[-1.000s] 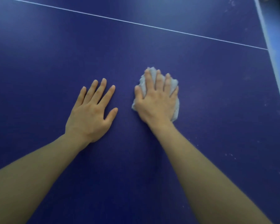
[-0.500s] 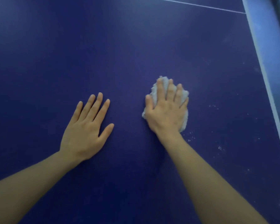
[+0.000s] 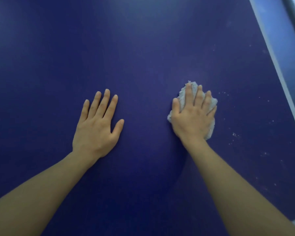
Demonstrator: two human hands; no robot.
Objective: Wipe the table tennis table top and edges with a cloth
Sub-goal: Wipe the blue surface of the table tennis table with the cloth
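Dark blue table tennis table top [image 3: 143, 48] fills the view, white edge line [image 3: 278, 68] curving down the right. Left hand [image 3: 96, 126] lies flat, fingers spread, palm down. Right hand [image 3: 193, 117] presses the pale cloth [image 3: 183, 97], fingers straight and together, covering most of it. White specks [image 3: 235, 135] dot the surface just right of the cloth.

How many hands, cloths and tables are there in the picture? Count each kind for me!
Hands: 2, the left hand flat on the table and the right hand pressing the cloth.
Cloths: 1, the pale cloth.
Tables: 1, the blue table.
Total: 4
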